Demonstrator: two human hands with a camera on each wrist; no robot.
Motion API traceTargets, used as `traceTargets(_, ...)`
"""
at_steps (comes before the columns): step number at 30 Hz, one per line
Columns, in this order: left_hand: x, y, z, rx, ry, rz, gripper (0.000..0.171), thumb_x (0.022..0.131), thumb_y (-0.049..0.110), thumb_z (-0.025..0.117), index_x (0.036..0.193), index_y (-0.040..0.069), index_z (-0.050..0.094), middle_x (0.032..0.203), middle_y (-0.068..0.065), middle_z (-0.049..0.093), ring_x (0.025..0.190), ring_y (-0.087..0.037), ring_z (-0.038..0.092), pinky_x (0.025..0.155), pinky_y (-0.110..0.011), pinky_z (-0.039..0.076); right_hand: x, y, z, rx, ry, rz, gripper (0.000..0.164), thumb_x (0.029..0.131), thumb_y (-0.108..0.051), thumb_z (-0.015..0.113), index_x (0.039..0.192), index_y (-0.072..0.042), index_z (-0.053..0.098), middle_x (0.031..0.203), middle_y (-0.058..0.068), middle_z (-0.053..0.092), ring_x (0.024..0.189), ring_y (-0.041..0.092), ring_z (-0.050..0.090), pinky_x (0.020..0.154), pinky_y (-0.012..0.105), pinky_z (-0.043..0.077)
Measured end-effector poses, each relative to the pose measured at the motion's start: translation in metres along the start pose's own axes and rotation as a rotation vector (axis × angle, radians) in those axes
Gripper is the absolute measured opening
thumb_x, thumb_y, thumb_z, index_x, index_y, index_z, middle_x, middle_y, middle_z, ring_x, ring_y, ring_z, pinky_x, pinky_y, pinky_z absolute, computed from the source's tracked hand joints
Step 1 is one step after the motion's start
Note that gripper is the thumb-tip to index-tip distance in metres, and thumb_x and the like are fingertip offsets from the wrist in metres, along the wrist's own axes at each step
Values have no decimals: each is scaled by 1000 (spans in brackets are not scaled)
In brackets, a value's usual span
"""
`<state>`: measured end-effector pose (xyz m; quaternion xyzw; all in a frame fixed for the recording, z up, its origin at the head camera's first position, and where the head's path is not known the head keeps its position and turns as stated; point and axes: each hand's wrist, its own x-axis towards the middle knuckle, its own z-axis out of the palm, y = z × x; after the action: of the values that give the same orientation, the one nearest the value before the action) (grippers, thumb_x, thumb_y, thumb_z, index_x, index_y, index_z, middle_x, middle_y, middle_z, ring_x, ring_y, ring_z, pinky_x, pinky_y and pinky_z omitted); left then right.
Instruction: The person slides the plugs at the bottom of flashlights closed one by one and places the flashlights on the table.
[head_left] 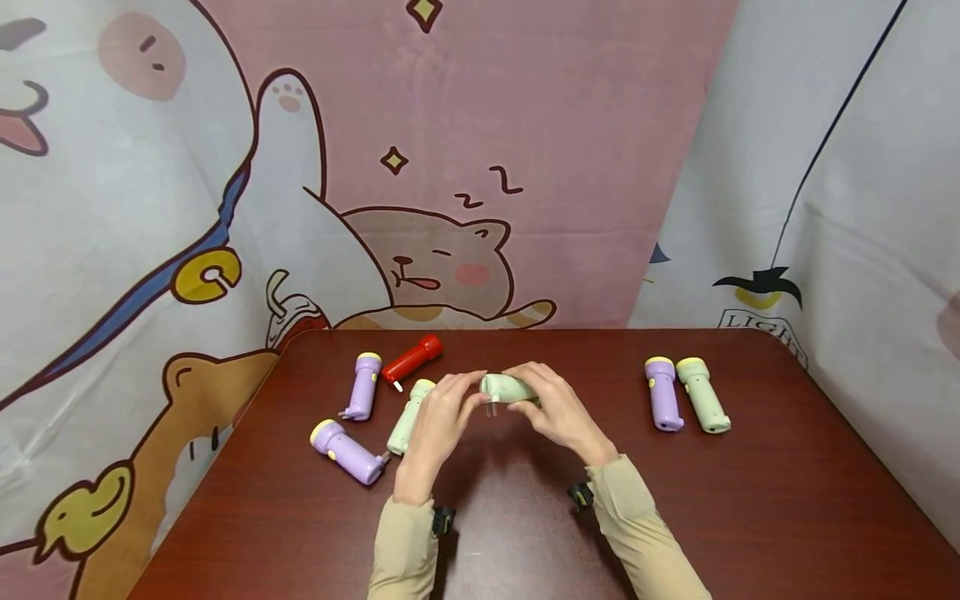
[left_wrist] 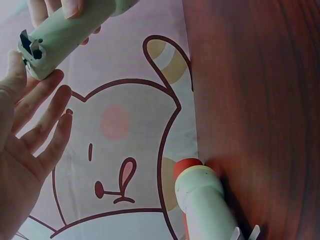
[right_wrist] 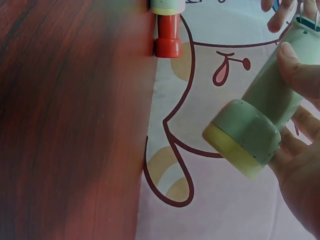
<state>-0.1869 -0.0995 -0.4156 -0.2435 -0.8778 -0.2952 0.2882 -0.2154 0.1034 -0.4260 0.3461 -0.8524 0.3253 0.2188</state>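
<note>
Over the middle of the table, both hands hold a light green flashlight point(head_left: 504, 388) sideways. My right hand point(head_left: 558, 408) grips its body, thumb on one side and fingers on the other, with the pale yellow lens rim point(right_wrist: 235, 152) facing right. At the tail end, my left hand point(head_left: 444, 417) pinches with thumb and index finger; its other fingers are spread. Two metal plug prongs point(left_wrist: 31, 45) stand out from the tail beside the left thumb. Below the left wrist in the head view, another green flashlight point(head_left: 408, 421) lies partly hidden by that hand.
On the left lie two purple flashlights point(head_left: 364, 387), point(head_left: 350, 454) and a red flashlight point(head_left: 412, 358). To the right, a purple flashlight point(head_left: 663, 396) and a green flashlight point(head_left: 703, 397) lie side by side. A printed cloth point(head_left: 570, 167) hangs behind the brown table point(head_left: 795, 500).
</note>
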Motion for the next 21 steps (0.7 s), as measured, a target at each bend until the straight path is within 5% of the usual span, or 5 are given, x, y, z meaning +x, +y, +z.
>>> traceTargets(21,1,3,-3,-25,-55,-44,28,82,21,68,106,8,67,94,-4,69,85,-18,63,74,-32,53,0,-1,-2,3,-14,-20,44,74,-11,79,114,-14,63,108,-2,64,98,13,58,83,36,48)
